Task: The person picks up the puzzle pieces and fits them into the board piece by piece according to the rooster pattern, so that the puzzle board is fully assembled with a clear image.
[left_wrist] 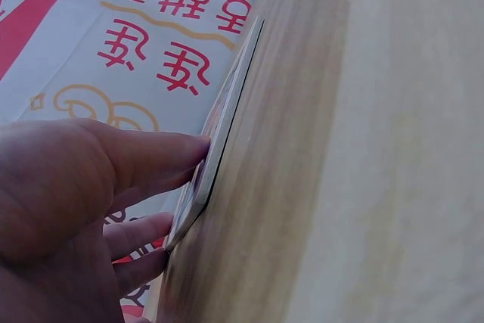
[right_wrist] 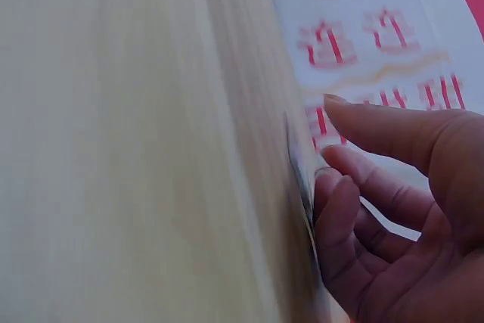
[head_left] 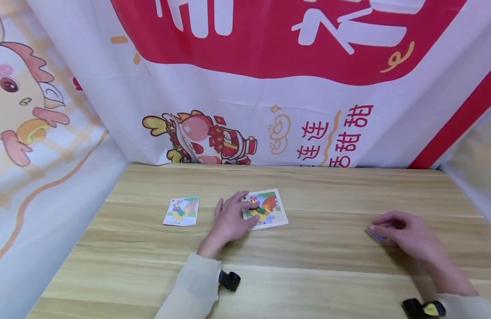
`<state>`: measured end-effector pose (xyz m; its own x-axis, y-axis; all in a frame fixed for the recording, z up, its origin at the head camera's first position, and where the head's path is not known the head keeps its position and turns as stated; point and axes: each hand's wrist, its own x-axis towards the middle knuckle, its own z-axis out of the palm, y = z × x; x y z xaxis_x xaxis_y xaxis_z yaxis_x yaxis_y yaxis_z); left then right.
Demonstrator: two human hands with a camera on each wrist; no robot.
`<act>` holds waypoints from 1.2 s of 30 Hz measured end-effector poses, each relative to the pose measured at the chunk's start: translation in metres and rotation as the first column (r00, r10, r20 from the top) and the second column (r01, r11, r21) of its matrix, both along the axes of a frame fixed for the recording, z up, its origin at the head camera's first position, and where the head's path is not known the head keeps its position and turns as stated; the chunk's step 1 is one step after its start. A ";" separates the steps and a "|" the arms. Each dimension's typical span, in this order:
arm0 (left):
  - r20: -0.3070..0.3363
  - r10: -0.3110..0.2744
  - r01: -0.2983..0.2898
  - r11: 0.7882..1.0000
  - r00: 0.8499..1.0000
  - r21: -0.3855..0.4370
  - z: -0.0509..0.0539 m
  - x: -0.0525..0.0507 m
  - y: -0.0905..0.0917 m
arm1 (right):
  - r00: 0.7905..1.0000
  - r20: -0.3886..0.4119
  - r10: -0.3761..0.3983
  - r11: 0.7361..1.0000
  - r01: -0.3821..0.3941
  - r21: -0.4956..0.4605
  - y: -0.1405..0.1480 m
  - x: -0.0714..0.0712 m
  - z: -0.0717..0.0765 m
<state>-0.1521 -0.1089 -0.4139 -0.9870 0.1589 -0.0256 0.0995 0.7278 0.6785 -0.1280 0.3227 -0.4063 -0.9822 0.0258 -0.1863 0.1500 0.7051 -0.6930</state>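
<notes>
A flat rooster puzzle board [head_left: 283,216] with a pale frame lies on the wooden table. My left hand [head_left: 233,218] rests over its left side, thumb and fingers spread and touching the board. In the left wrist view, the thumb presses on the face of the board [left_wrist: 229,115], while other fingertips meet its near edge. Well to the right, my right hand [head_left: 406,232] holds a small, thin, bluish puzzle piece [head_left: 376,235] low over the table. Curled fingers lie against the piece [right_wrist: 301,187] in the blurred right wrist view; the hand covers part of it.
A square paper card [head_left: 181,212] with a similar rooster picture lies left of my left hand. Bare wooden tabletop [head_left: 321,221] stretches between the two hands. Behind the table hangs a printed cloth [head_left: 261,97], with another cloth [head_left: 30,199] along the left side.
</notes>
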 end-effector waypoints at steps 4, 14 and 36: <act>0.002 0.006 -0.006 1.000 1.000 -0.002 0.000 0.000 0.000 | 0.998 0.042 -0.046 0.999 0.045 0.011 0.022 0.005 -0.003; 0.011 0.006 -0.006 1.000 1.000 0.002 0.000 0.000 0.000 | 1.000 0.010 0.016 0.986 -0.018 0.164 0.022 0.007 0.002; 0.005 -0.001 0.001 1.000 1.000 -0.004 0.001 0.001 0.001 | 0.996 -0.072 0.060 0.971 -0.042 0.236 0.013 0.005 0.002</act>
